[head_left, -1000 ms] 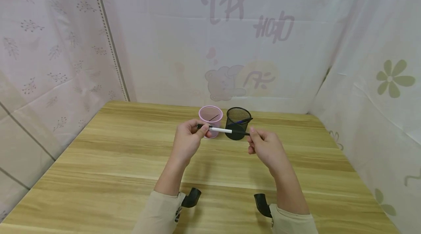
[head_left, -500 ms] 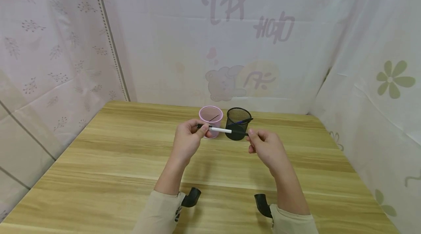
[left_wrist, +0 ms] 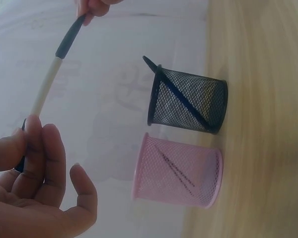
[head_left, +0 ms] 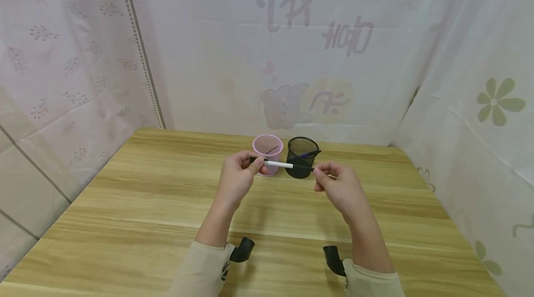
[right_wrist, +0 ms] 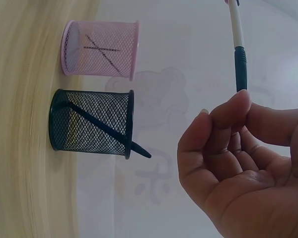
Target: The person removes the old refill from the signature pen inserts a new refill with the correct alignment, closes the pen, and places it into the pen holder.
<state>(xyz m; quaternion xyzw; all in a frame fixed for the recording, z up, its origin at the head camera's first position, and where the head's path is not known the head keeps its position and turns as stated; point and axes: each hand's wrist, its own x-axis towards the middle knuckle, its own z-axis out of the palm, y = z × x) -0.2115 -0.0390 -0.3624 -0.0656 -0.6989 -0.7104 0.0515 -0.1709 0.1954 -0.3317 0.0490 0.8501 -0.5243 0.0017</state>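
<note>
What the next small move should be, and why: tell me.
Perhaps gently twist with the right grip while the left grip steadies: they pinch opposite ends of the slim white-and-black, plastic-looking pen, and between them its white barrel meets a tapered black section, possibly a joint.

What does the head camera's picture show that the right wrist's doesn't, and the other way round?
Only the head view shows both sleeves and the big flower print.
Only the right wrist view shows the inside of the right hand and two crossing dark lines in the pink cup; the head view shows one line.
Both show the white pen in that hand, the black cup and the table.
</note>
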